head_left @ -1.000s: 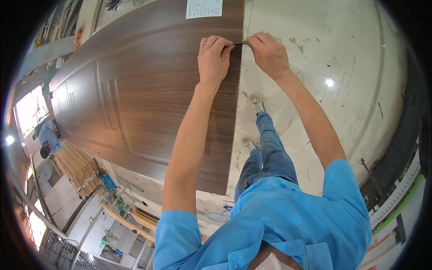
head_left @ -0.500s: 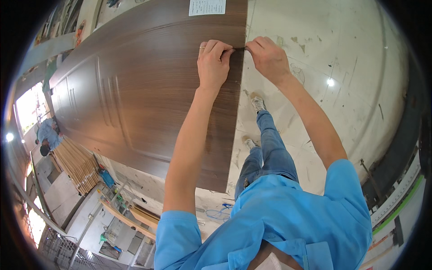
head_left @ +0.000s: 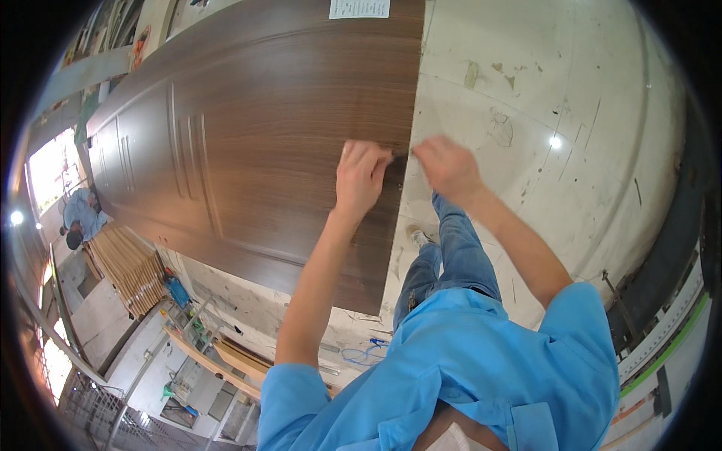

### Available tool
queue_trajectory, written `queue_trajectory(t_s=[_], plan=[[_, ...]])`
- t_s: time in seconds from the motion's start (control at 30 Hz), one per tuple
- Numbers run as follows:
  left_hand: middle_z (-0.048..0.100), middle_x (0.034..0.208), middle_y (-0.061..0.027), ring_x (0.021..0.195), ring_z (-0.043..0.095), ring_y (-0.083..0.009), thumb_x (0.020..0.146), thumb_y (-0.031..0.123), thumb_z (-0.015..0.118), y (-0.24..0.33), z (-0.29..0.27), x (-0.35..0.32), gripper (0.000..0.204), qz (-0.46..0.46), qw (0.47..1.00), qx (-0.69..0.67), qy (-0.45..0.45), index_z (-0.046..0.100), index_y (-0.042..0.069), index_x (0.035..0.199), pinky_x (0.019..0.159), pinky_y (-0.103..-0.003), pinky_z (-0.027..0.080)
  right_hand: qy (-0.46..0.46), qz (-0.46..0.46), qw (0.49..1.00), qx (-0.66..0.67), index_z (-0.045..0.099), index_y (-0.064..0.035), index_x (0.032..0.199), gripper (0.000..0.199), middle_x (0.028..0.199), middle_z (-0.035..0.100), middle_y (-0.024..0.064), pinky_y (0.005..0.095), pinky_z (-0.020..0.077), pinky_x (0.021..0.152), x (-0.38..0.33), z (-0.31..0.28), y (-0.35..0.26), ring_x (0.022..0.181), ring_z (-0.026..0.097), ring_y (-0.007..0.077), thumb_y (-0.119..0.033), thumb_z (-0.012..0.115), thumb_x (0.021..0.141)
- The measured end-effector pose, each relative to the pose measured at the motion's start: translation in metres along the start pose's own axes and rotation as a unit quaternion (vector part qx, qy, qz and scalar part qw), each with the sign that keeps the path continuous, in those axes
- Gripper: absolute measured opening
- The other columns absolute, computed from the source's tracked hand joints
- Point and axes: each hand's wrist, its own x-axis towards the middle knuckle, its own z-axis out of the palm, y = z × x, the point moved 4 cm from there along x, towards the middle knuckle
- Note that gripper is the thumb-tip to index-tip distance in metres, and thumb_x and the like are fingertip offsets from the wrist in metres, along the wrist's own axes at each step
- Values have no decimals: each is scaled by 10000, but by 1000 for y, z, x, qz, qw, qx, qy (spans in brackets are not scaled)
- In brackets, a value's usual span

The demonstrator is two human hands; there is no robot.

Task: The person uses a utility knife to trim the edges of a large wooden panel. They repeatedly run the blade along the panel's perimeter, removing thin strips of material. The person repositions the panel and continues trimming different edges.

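A large brown wood-grain door panel (head_left: pixel 293 128) with pressed grooves lies in front of me, its right edge running up the middle of the view. My left hand (head_left: pixel 361 177) is over the panel near that edge, thumb and fingers pinched on a thin dark strip (head_left: pixel 399 160). Just past the edge, above the floor, my right hand (head_left: pixel 449 169) is closed in a pinch opposite the left. Motion smears its fingers, and whatever lies between them cannot be made out.
A white printed label (head_left: pixel 359 7) sits on the panel's far end. Pale tiled floor (head_left: pixel 526 113) stretches to the right. At far left a person (head_left: pixel 81 216) in blue bends by stacked boards (head_left: pixel 128 267). A blue cord (head_left: pixel 365 355) lies on the floor near my legs.
Both hands have come nearer to me along the panel's right edge, still close together and pinched. The label and panel have shifted slightly up and right in view.
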Motion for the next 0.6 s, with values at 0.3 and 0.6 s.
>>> queue_trajectory(t_s=[0.3,0.6], plan=[[714,981,-64,989,648,-337,875,40,810,-20,33,128,85,45,994,15,97,761,76,934,866,-444,540,95,-17,990,-105,742,-98,1042,151,971,700,44,383,601,728,94,-16,84,913,707,271,-53,746,899],[719,960,-70,960,646,-308,843,-14,839,-1,5,-9,143,15,999,-6,39,776,61,948,855,-427,529,15,-8,999,-38,729,-50,1034,176,931,659,68,386,584,685,-7,6,-8,854,684,270,-9,723,863]])
